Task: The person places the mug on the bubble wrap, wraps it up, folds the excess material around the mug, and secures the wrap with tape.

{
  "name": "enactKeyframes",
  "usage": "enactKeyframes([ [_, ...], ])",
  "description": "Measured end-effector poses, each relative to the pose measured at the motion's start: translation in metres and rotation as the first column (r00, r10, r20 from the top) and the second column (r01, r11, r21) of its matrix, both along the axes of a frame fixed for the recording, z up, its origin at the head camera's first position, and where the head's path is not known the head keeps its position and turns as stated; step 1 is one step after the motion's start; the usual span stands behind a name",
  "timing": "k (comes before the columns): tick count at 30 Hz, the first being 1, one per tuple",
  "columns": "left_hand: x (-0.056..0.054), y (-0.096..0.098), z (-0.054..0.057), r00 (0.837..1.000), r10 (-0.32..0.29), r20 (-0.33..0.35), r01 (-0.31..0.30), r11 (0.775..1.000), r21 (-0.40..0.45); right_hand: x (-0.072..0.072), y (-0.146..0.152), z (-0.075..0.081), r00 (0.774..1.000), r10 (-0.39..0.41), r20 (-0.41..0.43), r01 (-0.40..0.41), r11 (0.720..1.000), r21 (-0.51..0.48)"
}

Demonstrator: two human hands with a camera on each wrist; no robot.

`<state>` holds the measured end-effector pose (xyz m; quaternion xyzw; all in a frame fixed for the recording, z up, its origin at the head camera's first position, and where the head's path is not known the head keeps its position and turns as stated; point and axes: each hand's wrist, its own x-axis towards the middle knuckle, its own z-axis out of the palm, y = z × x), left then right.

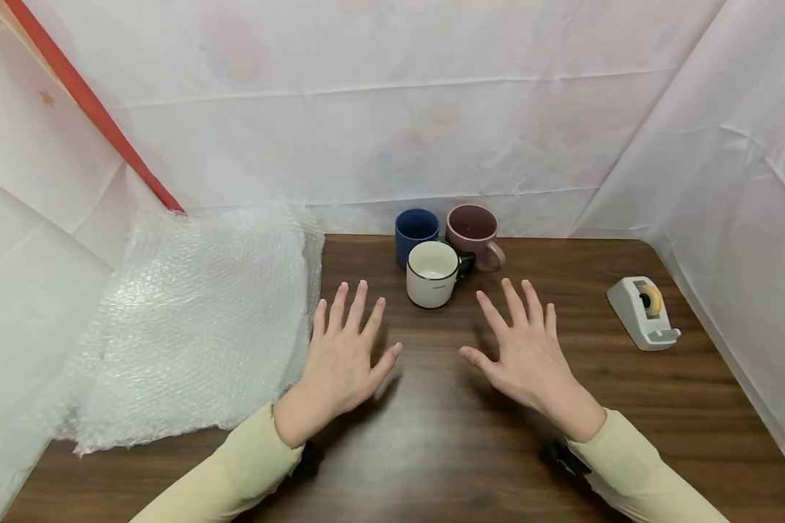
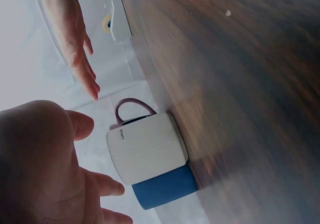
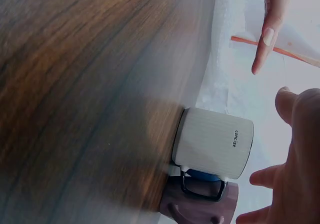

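Zero grip: left hand [image 1: 345, 363] and right hand [image 1: 530, 356] spread wide, empty
White mug [image 1: 429, 285]: you're flanking its near side, handle [image 1: 471, 260] pointing right

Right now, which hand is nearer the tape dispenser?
The right. The right hand hovers left of the tape dispenser; the left hand is farther off, beside the bubble wrap.

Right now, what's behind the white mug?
A blue cup and a pink mug. In the head view, the white mug covers parts of their lower sides; those can't be seen.
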<state>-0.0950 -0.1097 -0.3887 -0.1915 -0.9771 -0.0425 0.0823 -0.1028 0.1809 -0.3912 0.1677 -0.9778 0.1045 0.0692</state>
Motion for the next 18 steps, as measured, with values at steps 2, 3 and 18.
enactKeyframes([
  [2,0.000,-0.001,-0.001,1.000,-0.007,-0.011,0.007,1.000,0.008,0.000,0.001,-0.002,1.000,0.007,-0.006,-0.007,1.000,-0.004],
  [3,0.000,-0.002,-0.001,1.000,-0.011,-0.016,0.012,1.000,0.012,0.000,0.001,-0.002,1.000,0.011,-0.008,-0.011,1.000,-0.012],
  [18,-0.002,-0.004,0.007,0.998,-0.057,-0.026,0.059,0.994,0.093,-0.005,0.012,-0.008,0.995,0.084,0.052,-0.068,0.967,-0.247],
])
